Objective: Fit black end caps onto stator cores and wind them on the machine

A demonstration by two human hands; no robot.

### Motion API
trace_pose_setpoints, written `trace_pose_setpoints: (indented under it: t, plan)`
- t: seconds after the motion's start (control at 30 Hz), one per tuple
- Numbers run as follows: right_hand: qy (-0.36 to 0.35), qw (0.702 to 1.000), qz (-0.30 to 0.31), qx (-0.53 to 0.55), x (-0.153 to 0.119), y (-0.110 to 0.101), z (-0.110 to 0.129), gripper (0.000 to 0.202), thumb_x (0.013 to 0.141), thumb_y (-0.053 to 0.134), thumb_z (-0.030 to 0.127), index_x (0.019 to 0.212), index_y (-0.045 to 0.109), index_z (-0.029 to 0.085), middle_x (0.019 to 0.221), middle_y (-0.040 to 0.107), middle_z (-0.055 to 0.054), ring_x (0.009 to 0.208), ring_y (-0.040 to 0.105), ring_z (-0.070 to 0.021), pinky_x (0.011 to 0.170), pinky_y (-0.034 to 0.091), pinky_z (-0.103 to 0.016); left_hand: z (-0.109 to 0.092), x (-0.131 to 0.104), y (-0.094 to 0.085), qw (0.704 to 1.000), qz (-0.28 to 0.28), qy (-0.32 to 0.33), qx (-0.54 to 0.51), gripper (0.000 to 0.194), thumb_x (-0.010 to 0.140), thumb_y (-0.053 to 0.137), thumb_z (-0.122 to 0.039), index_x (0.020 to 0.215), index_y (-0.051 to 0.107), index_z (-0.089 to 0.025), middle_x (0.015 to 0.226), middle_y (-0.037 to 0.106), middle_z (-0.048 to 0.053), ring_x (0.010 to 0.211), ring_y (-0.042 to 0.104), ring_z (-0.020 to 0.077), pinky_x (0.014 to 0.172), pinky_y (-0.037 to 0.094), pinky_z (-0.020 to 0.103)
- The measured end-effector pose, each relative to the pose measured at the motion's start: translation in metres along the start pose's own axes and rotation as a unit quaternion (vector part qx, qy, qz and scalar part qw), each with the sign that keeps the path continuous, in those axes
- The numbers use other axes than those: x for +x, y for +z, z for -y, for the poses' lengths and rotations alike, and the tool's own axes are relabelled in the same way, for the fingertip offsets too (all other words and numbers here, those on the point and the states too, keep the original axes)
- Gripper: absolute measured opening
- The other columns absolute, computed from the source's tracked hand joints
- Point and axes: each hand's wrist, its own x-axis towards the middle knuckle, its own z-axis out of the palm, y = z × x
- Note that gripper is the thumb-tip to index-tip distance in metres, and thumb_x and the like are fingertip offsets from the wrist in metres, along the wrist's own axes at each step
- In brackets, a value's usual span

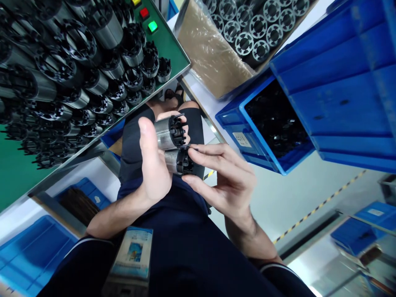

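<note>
Two stator cores, steel cylinders with black toothed plastic ends, lie side by side in my left hand [153, 165]. The upper stator core [165, 133] rests against the fingers, which are partly hidden behind it. Below it, the lower stator core [173, 161] sits by the palm, and the two touch or nearly touch. My right hand [232, 177] has its thumb and fingertips closed on the black plastic end [185, 161] of the lower core. My left thumb points up, away from the cores.
Many similar stator cores [107, 27] stand on a green bench [173, 49] at upper left, near lit buttons [152, 27]. A plastic-lined carton [213, 57] holds bare cores [244, 43]. Blue bins [232, 119] stand at right, one with black parts [275, 119] inside.
</note>
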Motion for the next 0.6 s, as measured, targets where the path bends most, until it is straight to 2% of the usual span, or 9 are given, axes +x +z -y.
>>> trace_pose_setpoints:
  t: [0.1, 0.2, 0.3, 0.4, 0.47, 0.6]
  plan:
    - [-0.026, 0.999, 0.027, -0.007, 0.001, -0.004, -0.001, 0.063, 0.101, 0.103, 0.023, 0.16, 0.087, 0.037, 0.14, 0.088, -0.009, 0.126, 0.089, -0.0281, 0.104, 0.081, -0.043, 0.005, 0.0, -0.001, 1.0, -0.007, 0.005, -0.001, 0.081, 0.108, 0.049, -0.107, 0.116, 0.072, -0.03, 0.122, 0.083, 0.011, 0.123, 0.081, 0.0371, 0.093, 0.07, 0.052]
    - [-0.029, 0.999, 0.035, -0.021, 0.002, -0.007, -0.002, 0.067, 0.097, 0.107, 0.022, 0.159, 0.087, 0.036, 0.135, 0.089, -0.008, 0.123, 0.09, -0.0279, 0.104, 0.081, -0.042, 0.009, 0.001, -0.003, 1.0, 0.001, 0.007, 0.005, 0.086, 0.107, 0.042, -0.109, 0.117, 0.074, -0.03, 0.119, 0.08, 0.012, 0.122, 0.08, 0.0391, 0.092, 0.069, 0.053]
    - [-0.019, 0.999, 0.024, -0.022, 0.002, -0.007, -0.001, 0.062, 0.095, 0.109, 0.022, 0.153, 0.089, 0.033, 0.131, 0.09, -0.008, 0.12, 0.09, -0.0279, 0.105, 0.08, -0.042, 0.011, 0.001, -0.005, 1.0, 0.011, 0.014, 0.002, 0.08, 0.11, 0.048, -0.105, 0.117, 0.077, -0.031, 0.118, 0.077, 0.011, 0.114, 0.079, 0.0355, 0.094, 0.069, 0.053]
    - [-0.014, 1.0, 0.021, -0.016, 0.001, -0.007, 0.0, 0.068, 0.098, 0.107, 0.026, 0.161, 0.084, 0.035, 0.138, 0.091, -0.008, 0.12, 0.09, -0.0302, 0.104, 0.081, -0.048, 0.012, -0.001, -0.008, 0.999, 0.027, 0.032, -0.009, 0.069, 0.116, 0.052, -0.095, 0.118, 0.082, -0.032, 0.119, 0.076, 0.01, 0.107, 0.076, 0.0305, 0.097, 0.069, 0.051]
    - [-0.01, 0.999, 0.027, -0.021, 0.001, -0.008, 0.002, 0.068, 0.1, 0.105, 0.028, 0.164, 0.081, 0.035, 0.135, 0.091, -0.008, 0.117, 0.089, -0.0304, 0.103, 0.081, -0.048, 0.013, -0.002, -0.01, 0.998, 0.038, 0.045, -0.003, 0.062, 0.12, 0.053, -0.088, 0.119, 0.084, -0.034, 0.119, 0.075, 0.009, 0.106, 0.074, 0.0289, 0.099, 0.068, 0.049]
    - [-0.026, 0.997, 0.041, -0.052, 0.0, -0.01, 0.004, 0.056, 0.1, 0.105, 0.03, 0.153, 0.086, 0.03, 0.123, 0.09, -0.008, 0.11, 0.088, -0.0278, 0.099, 0.08, -0.043, 0.012, -0.004, -0.01, 0.997, 0.046, 0.053, 0.018, 0.054, 0.115, 0.065, -0.084, 0.121, 0.082, -0.032, 0.12, 0.074, 0.009, 0.101, 0.07, 0.027, 0.09, 0.067, 0.044]
